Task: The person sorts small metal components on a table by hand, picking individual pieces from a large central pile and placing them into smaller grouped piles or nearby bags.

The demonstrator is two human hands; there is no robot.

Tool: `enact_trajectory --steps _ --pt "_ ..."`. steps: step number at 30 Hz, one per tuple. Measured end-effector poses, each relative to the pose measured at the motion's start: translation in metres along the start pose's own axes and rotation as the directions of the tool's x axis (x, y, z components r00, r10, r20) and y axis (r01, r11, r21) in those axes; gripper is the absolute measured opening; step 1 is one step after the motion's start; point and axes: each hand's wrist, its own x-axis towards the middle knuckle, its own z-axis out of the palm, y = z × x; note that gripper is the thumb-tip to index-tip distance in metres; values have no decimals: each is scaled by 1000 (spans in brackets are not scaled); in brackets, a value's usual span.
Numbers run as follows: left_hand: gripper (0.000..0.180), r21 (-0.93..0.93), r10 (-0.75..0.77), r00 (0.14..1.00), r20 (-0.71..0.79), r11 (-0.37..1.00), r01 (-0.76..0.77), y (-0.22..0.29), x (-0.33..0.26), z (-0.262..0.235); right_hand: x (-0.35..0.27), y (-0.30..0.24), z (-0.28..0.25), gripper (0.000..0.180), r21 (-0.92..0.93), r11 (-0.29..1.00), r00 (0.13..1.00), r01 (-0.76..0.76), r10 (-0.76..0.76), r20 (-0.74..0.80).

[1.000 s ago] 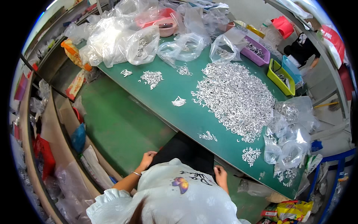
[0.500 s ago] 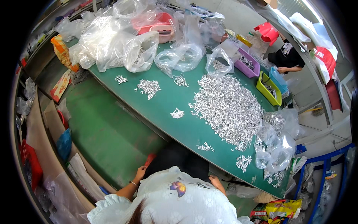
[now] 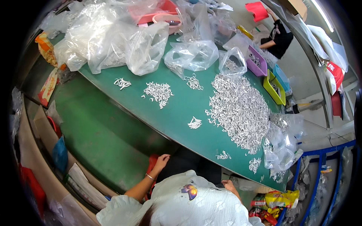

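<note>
My left hand lies over the black trousers on my lap, beside a red seat edge. It holds nothing that I can see, and its fingers are loosely out. On the other side of my lap rests my right hand, partly behind my pale shirt, its visible fingers loose and nothing seen in them. Both hands are below the edge of the green table. A large heap of small silvery hook-shaped metal pieces covers its right half. Smaller groups lie apart, including short pins and curved pieces.
Clear plastic bags crowd the far side, near a pink basin. Purple and lime-green bins hold metal parts. Another person is beyond the table. Blue racks stand at the right, cardboard at the left.
My left hand has moved up and right from the red seat edge onto my lap. The view has shifted slightly. The other person has raised an arm with a red thing.
</note>
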Motion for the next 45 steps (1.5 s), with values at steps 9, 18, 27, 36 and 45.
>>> enact_trajectory --steps 9,18,27,36,45 --pt "21 121 145 983 114 980 -158 25 53 37 -24 3 -2 32 100 993 997 -58 63 -49" --pt "29 84 82 933 349 989 -119 86 56 71 -39 50 8 34 -215 956 963 201 -152 224" --pt "33 190 353 859 371 877 -442 100 79 67 -9 -5 11 38 170 984 988 -46 20 151" --pt "30 291 301 865 401 854 -432 108 77 65 -3 7 12 37 144 985 985 -96 74 153" --pt "30 315 249 888 386 869 -380 105 63 61 -17 3 4 39 222 972 969 -74 17 247"
